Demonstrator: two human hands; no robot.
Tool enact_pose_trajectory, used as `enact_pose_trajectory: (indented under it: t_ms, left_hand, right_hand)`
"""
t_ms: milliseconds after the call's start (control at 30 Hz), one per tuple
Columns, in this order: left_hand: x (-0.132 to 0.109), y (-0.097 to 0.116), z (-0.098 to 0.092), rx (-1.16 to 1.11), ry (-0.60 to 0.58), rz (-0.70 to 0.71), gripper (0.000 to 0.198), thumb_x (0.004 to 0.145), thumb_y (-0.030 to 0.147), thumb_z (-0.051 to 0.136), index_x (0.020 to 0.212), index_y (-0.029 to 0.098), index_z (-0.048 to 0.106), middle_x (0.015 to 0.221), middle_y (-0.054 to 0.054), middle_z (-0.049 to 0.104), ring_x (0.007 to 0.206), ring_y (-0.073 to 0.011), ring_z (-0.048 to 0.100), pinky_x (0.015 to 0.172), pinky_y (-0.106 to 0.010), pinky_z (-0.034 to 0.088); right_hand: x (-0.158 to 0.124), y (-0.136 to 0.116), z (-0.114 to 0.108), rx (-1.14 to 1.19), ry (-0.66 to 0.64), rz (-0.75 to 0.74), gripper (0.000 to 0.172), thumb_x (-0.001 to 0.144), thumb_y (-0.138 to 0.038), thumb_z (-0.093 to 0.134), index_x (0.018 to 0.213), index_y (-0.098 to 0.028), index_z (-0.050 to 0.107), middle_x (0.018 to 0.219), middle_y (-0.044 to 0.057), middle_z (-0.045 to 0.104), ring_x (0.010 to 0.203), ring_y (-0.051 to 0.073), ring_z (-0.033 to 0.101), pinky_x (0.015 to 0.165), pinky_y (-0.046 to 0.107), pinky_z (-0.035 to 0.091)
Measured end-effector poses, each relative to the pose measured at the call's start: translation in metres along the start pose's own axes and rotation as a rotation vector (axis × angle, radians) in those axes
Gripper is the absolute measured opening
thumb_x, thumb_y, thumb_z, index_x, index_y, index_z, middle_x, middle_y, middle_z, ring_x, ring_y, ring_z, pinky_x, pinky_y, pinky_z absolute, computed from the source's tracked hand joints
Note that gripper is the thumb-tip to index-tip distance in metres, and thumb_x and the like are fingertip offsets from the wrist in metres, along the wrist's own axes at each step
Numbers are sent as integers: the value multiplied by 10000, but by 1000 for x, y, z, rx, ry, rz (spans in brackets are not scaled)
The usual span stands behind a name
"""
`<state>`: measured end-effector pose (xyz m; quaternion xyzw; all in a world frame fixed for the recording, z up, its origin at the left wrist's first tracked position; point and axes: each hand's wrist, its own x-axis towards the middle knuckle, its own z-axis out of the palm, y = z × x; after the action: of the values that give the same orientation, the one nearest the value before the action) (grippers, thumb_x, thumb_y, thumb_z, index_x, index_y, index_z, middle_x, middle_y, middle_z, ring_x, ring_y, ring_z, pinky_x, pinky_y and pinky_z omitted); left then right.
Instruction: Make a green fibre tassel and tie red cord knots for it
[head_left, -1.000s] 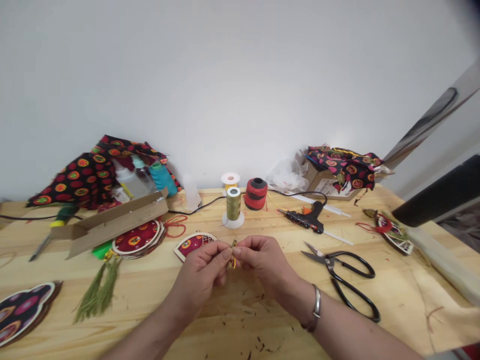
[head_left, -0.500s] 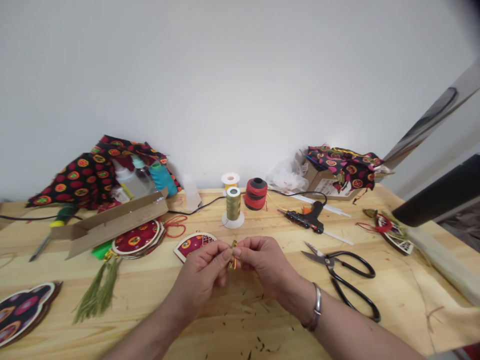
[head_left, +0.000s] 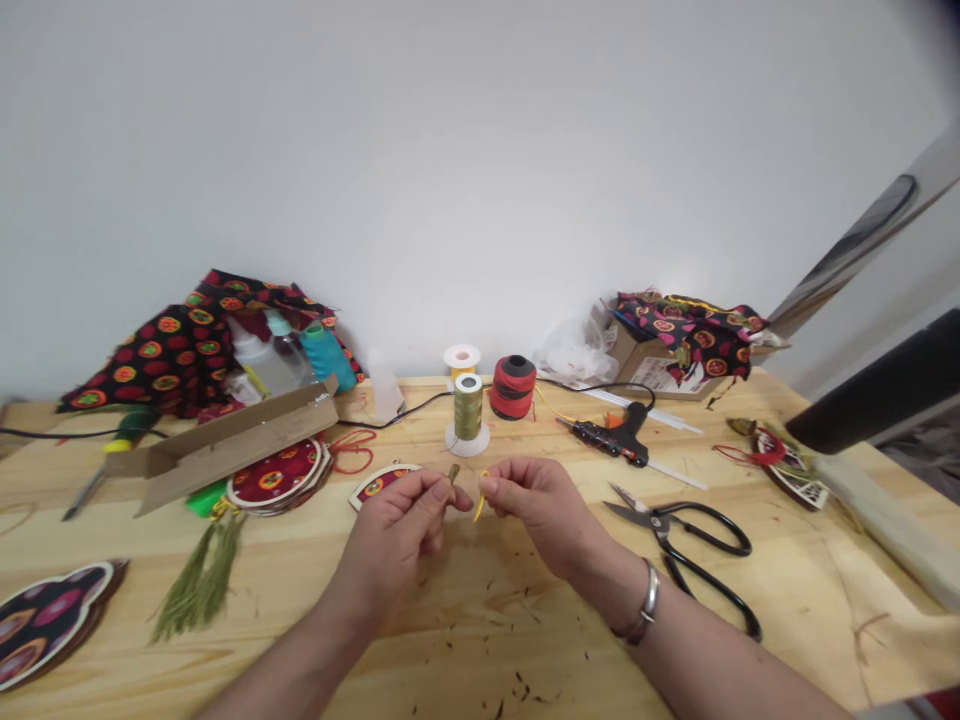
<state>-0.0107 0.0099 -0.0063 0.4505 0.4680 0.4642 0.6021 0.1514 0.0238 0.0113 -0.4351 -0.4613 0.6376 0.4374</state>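
My left hand (head_left: 401,520) is closed in a pinch on a short olive-green thread bundle (head_left: 453,473), whose tip sticks up above the thumb. Across a small gap, my right hand (head_left: 529,505) pinches a short yellow cord (head_left: 480,510) that hangs down from the fingertips. Partly hidden behind my left hand lies a fabric-faced ornament (head_left: 367,490) with a pale wooden rim. Just beyond the hands stands a spool of olive thread (head_left: 469,410). To the right of my right hand, black-handled scissors (head_left: 660,522) lie with their blades slightly apart.
Behind are a red thread cone (head_left: 513,388) and a glue gun (head_left: 626,435). On the left lie a cardboard tray (head_left: 240,440), stacked round ornaments (head_left: 281,475), a green tassel (head_left: 196,590) and another ornament (head_left: 56,620). A cloth-topped box (head_left: 660,370) stands back right.
My hands have moved apart from each other. The yellow cord now hangs from my right hand alone, while the olive thread bundle stays in my left.
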Motion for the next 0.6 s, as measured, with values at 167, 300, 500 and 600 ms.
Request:
enact_pose_trajectory:
  t_ms: [167,300,500,600]
  left_hand:
    - [-1,2,-1,87,59,58,214,803,353,573,751,154,632,445,78,392,435,-63,313,434,-187,242]
    - [-1,-1,0,60,52,89,190,793,343,588,757,162,633,463,76,403,440,-64,321,436,-190,264]
    - [-5,-6,0,1,-50,53,179,806,339,578,764,176,637,458,68,418,438,-70,345,426,-196,277]
    - [-7,-4,2,-3,-132,41,169,809,327,581,780,175,648,518,43,484,466,-68,372,444,-197,288]
  right_hand:
    - [1,3,-5,114,-220,246,285,632,-369,725,636,-112,603,619,35,649,552,93,550,555,217,362]
    - [2,8,-4,202,-325,335,311,619,-368,743,637,-96,596,604,34,650,514,95,599,498,193,364]
    - [2,10,-2,352,-404,410,322,593,-325,781,731,-76,632,657,30,668,491,95,632,427,157,378]
    - [3,13,-4,401,-432,400,293,623,-304,767,738,-71,631,649,33,671,483,97,638,427,151,405]
